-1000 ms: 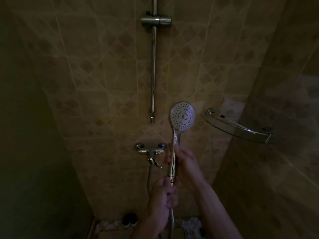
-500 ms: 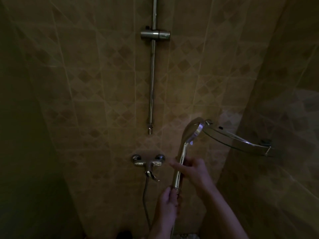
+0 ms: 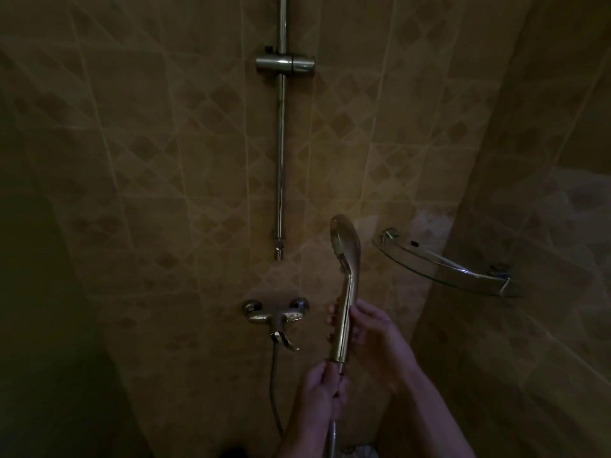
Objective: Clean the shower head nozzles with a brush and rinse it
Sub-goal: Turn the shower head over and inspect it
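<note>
Dim brown tiles cover the shower wall, with a chrome rail (image 3: 281,143) running up the middle and its empty holder (image 3: 285,63) clamped high on it. Below sits the tap (image 3: 276,317), and a curved glass shelf (image 3: 443,262) juts from the corner on the right (nothing shows on it in this light).

A person holds the shower head (image 3: 345,246) off the wall, upright, between the tap and the shelf. It stands edge-on, its nozzle face turned to the left and barely visible, its shiny back toward the shelf. The right hand (image 3: 370,335) wraps the handle about midway, fingers curled round it. The left hand (image 3: 322,388) closes on the joint just below, where the hose (image 3: 332,438) meets the handle's foot; a second run of hose hangs from the tap.

No brush is in view, and no water runs. So the step in hand looks like the early one: getting the head down and turned about for inspection, or perhaps loosening it from the hose, since the left hand's grip sits right on the coupling.

Next, I judge, the nozzle face has to come round toward the person and a brush has to be fetched, which means freeing one hand while the other keeps the handle steady.
</note>
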Demonstrator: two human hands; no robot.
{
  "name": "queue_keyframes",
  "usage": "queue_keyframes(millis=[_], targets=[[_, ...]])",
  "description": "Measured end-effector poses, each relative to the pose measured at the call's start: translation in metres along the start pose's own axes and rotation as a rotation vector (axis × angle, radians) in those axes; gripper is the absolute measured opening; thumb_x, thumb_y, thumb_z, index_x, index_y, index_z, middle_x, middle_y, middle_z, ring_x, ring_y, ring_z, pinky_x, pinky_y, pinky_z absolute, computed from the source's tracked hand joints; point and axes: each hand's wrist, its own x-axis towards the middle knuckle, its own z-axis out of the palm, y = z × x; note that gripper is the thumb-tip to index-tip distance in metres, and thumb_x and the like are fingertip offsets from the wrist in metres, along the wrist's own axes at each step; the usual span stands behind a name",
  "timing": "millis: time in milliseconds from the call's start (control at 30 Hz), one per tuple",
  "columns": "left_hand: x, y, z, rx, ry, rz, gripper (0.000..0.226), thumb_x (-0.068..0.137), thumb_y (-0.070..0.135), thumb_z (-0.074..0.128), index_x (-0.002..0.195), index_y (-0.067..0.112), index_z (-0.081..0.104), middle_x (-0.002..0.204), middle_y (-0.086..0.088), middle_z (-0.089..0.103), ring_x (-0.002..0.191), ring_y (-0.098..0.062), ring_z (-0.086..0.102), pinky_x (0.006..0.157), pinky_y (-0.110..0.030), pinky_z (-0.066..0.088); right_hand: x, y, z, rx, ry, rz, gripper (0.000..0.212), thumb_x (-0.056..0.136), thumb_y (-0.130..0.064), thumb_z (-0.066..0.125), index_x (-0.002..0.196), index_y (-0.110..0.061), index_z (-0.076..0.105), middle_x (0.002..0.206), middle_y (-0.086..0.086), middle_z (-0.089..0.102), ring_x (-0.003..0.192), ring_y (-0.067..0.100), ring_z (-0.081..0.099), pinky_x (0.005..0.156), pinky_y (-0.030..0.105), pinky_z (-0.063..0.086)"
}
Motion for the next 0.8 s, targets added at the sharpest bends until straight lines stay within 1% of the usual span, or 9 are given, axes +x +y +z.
queue_keyframes(millis=[100,167,267,333,467,567,633,700,800], targets=[[0.004,0.002,0.0,0.24,0.089,0.111,0.023,0.097,0.013,0.048,0.077,0.012,0.059,0.052,0.002,0.048,0.036,-0.004,0.037,0.036,-0.018,0.025,0.003,-0.003,0.005,-0.515,0.184,-0.079,0.017,0.086,-0.02,0.069,0.095,-0.006,0.07,0.081,0.003,0.069,0.08,0.017,0.064,0.075,0.035,0.052],[0.001,0.002,0.003,0.359,0.072,0.142,0.025,0.098,0.016,0.048,0.076,0.012,0.059,0.055,0.001,0.044,0.04,-0.007,0.033,0.04,-0.023,0.021,0.006,-0.003,0.004,-0.643,0.283,-0.102,0.021,0.081,-0.023,0.074,0.092,-0.006,0.071,0.078,0.006,0.067,0.077,0.019,0.062,0.074,0.035,0.052],[-0.005,0.007,0.006,0.27,0.017,0.101,0.021,0.099,0.01,0.045,0.082,0.007,0.057,0.06,-0.002,0.043,0.034,0.001,0.035,0.035,-0.012,0.022,0.008,-0.001,-0.005,-0.552,0.325,-0.047,0.031,0.071,-0.028,0.079,0.091,-0.005,0.072,0.086,0.014,0.067,0.08,0.023,0.065,0.074,0.037,0.055],[-0.007,0.012,0.006,0.164,-0.016,0.068,0.018,0.098,0.005,0.042,0.085,0.002,0.053,0.063,-0.005,0.04,0.031,0.003,0.037,0.032,-0.008,0.025,0.008,0.001,-0.012,-0.351,0.277,-0.002,0.035,0.071,-0.019,0.078,0.102,-0.005,0.068,0.095,0.017,0.069,0.088,0.026,0.07,0.074,0.035,0.057],[-0.007,0.017,0.005,0.019,-0.051,0.031,0.016,0.098,0.001,0.038,0.086,-0.004,0.048,0.065,-0.007,0.036,0.025,0.002,0.035,0.028,-0.007,0.024,0.014,0.005,-0.018,0.053,0.193,0.03,0.044,0.087,0.011,0.05,0.124,-0.011,0.046,0.11,0.029,0.067,0.107,0.041,0.065,0.087,0.06,0.051],[-0.001,0.014,0.007,0.055,-0.006,0.027,0.021,0.098,0.003,0.039,0.08,0.0,0.051,0.064,-0.007,0.038,0.029,0.002,0.035,0.029,-0.008,0.024,0.015,0.002,-0.012,0.009,0.153,-0.014,0.048,0.084,0.004,0.059,0.127,-0.011,0.044,0.11,0.025,0.068,0.107,0.037,0.065,0.086,0.061,0.052],[0.003,0.009,0.008,0.168,0.018,0.052,0.026,0.099,0.007,0.042,0.077,0.007,0.055,0.063,-0.006,0.042,0.043,-0.003,0.04,0.036,-0.01,0.027,0.013,0.003,-0.006,-0.183,0.205,-0.046,0.054,0.081,-0.009,0.073,0.126,-0.017,0.044,0.107,0.017,0.071,0.104,0.031,0.068,0.087,0.059,0.053],[0.001,0.005,0.009,0.244,0.007,0.066,0.025,0.099,0.01,0.043,0.079,0.012,0.058,0.064,-0.001,0.047,0.052,-0.005,0.043,0.043,-0.012,0.028,0.013,0.003,-0.003,-0.342,0.312,-0.075,0.046,0.081,-0.012,0.075,0.118,-0.019,0.049,0.1,0.013,0.071,0.094,0.028,0.07,0.086,0.058,0.054],[-0.005,0.001,0.007,0.244,-0.041,0.06,0.021,0.099,0.01,0.042,0.084,0.01,0.057,0.065,-0.001,0.047,0.038,0.005,0.042,0.038,-0.007,0.029,0.011,0.0,-0.004,-0.39,0.409,-0.085,0.033,0.079,-0.004,0.074,0.107,-0.018,0.062,0.081,0.006,0.069,0.08,0.026,0.067,0.081,0.06,0.055]])
